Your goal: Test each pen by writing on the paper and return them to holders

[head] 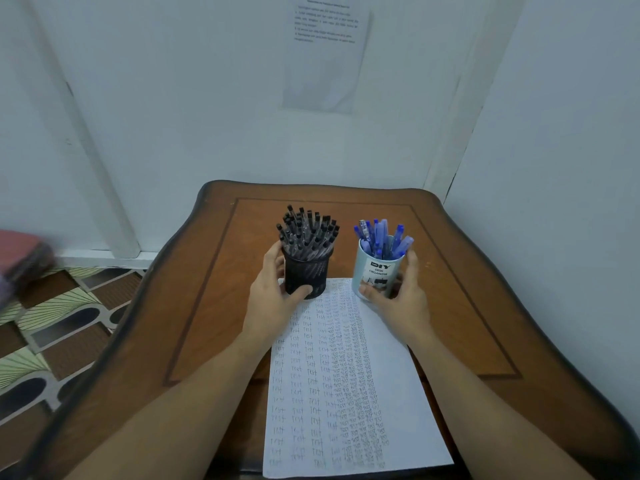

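- Left hand (273,289) wraps black holder (306,273), paper's (346,393) far-left corner
- Right hand (403,301) wraps pale holder (377,271), far-right corner
- Pens (306,230) stand upright just above both hands

A brown wooden table in a pale, white-walled corner.
The table (214,306) has a wavy dark rim and a dark inlaid line framing its top. Its far edge meets the wall (207,98), where a printed sheet (325,53) hangs. At left, a white trim strip (100,161) slants down to a white skirting (104,259). The floor (62,327) has brown, green and dark patterned tiles. The light is soft and even.
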The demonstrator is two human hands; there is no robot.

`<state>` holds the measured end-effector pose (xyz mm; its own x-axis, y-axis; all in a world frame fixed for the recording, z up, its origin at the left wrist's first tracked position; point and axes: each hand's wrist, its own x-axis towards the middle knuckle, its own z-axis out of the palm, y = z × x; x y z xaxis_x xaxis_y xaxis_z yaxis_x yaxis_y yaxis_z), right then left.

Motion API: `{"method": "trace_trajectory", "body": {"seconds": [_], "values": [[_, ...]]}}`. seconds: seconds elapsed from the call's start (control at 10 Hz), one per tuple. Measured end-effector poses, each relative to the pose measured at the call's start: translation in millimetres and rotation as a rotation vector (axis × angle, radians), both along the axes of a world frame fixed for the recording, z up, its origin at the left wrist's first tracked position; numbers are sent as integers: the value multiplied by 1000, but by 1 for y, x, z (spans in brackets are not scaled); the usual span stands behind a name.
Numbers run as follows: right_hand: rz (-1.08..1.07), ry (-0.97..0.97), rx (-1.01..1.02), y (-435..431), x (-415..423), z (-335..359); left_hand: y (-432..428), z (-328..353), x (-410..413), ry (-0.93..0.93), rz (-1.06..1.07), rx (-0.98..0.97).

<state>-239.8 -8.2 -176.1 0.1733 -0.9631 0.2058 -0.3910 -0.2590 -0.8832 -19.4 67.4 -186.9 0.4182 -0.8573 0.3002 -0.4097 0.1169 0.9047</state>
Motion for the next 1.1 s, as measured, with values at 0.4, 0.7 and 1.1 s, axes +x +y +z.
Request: {"method": "trace_trajectory", "body": {"seconds": [0.4,0.7,1.1], "values": [[3,0,-31,-4,1,-6,1,1,1,49,10,-5],[13,7,-9,-3,0,-2,2,3,0,55,14,3],[103,-19,72,11,-17,34,30,58,-5,-60,58,107]]}}
